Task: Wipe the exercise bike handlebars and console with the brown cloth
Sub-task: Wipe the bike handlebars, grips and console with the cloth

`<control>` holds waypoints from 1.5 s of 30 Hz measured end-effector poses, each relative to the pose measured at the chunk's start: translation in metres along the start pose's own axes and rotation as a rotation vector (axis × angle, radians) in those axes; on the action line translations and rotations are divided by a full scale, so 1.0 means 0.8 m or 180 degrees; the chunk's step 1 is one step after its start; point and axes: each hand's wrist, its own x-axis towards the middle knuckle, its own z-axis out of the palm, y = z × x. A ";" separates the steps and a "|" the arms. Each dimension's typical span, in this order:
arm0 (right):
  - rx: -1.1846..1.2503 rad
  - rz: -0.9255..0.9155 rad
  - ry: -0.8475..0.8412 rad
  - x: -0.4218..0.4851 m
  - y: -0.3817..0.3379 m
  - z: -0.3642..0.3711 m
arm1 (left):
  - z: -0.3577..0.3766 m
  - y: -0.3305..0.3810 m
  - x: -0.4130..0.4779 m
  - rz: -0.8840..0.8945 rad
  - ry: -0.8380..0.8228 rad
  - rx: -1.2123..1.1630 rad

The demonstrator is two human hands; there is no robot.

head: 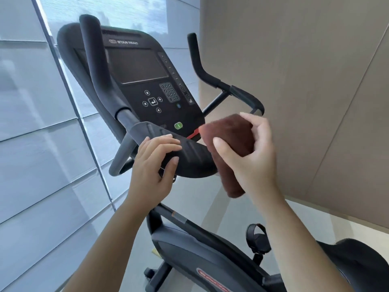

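Note:
A black exercise bike console (139, 66) with a dark screen and keypad tilts toward me. Black handlebars (95, 60) curve up on the left and on the right side (210, 79). My left hand (153, 165) rests on the near centre grip (191, 157), fingers lying over its top. My right hand (250, 157) holds the folded brown cloth (229, 140) just right of that grip, below the console's lower edge. The cloth hangs down past my palm and touches the grip's right end.
Window blinds fill the left side behind a slanted metal frame (69, 98). A beige wall (305, 81) stands close on the right. Below are the bike's body (202, 256), a pedal with strap (257, 239) and the dark seat (362, 262).

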 end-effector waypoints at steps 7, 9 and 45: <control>-0.1319 -0.0364 -0.1251 0.022 0.027 0.022 | 0.030 0.013 0.004 -0.0093 0.0104 -0.0133; -0.1385 -0.0582 -0.1252 0.027 0.034 0.012 | 0.036 0.016 0.008 -0.0079 0.0130 -0.0141; -0.1052 -0.1265 -0.1692 0.064 0.076 0.008 | 0.014 0.036 -0.004 -0.0470 0.0627 0.0622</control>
